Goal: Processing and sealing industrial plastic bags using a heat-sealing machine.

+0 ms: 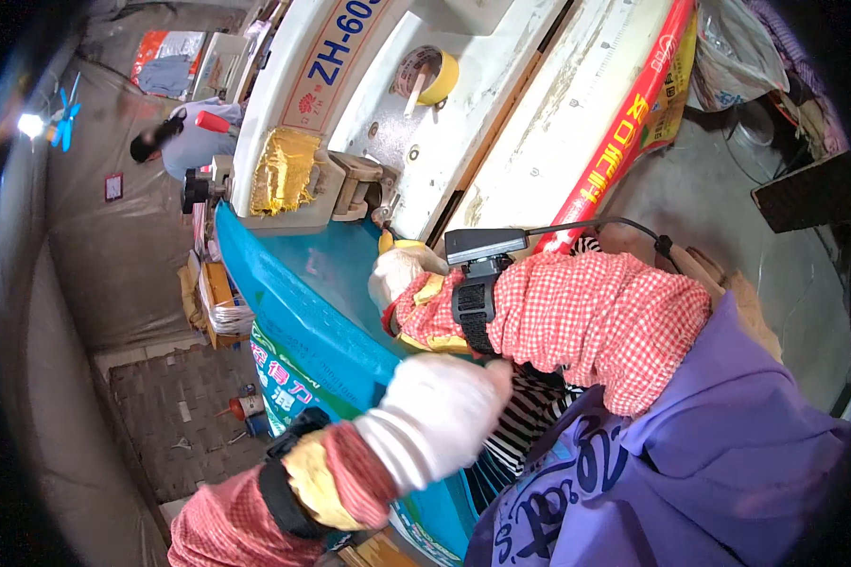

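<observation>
A blue printed sack (298, 293) lies across the front of a white machine (416, 142). In a white glove, my left hand (435, 416) is closed in a fist on the sack's near edge. My right hand (397, 272), also in a white glove with a red checked sleeve behind it, grips the sack's far end right beside the machine's beige metal head (355, 184). A black device (482, 248) with a cable is strapped to my right wrist. The fingertips of both hands are hidden.
A yellow tape roll (430, 71) and a yellow cloth (284, 170) sit on the machine. A red and yellow printed strip (624, 132) runs along its right side. Another person (184, 137) stands far behind. Small containers (246, 406) stand on the floor mat below.
</observation>
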`<state>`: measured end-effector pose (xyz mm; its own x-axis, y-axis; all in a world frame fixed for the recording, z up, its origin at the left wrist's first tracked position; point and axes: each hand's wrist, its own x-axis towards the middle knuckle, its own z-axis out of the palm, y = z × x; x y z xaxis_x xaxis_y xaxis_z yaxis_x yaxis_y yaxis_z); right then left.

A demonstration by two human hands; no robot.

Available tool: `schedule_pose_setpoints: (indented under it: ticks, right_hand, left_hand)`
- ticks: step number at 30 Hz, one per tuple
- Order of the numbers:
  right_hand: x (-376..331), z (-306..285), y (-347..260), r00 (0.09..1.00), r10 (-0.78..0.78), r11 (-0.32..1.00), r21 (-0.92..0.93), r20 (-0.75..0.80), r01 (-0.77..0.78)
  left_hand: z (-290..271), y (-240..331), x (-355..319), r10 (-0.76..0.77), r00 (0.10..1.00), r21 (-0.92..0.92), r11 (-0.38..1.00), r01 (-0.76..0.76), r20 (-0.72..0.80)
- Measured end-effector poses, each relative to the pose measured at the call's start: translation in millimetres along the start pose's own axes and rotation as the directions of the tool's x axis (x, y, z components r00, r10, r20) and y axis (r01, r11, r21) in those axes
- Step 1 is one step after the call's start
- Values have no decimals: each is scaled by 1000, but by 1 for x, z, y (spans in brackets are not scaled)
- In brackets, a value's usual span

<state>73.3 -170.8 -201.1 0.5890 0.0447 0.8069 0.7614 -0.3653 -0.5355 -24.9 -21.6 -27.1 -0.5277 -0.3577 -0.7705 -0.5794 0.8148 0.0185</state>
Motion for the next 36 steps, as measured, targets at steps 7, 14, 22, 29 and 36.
schedule_pose_setpoints:
  ticks: [7, 14, 22, 29, 36]
  right_hand:
    - [-2, 37, -89, 105, 657, -268, -362, -747, -893]
    - [-28, 54, -119, 172, 147, -177, -197, -974, -964]
    - [-45, 5, -120, 178, 686, 113, -138, -706, -984]
    - [6, 27, -125, 407, 661, 343, -227, -631, -911]
    - [13, 5, -50, 627, 451, -113, -737, -635, -666]
  left_hand:
    - [-50, -129, -83, -182, 958, 382, 888, 256, -219]
    - [5, 0, -51, 177, 972, -55, 981, -188, -153]
    - [68, -94, 20, -235, 834, -37, 967, 250, -499]
    - [128, -207, 7, -625, 364, -454, 767, 454, -691]
    - [101, -70, -168, -607, 521, -237, 757, 610, -600]
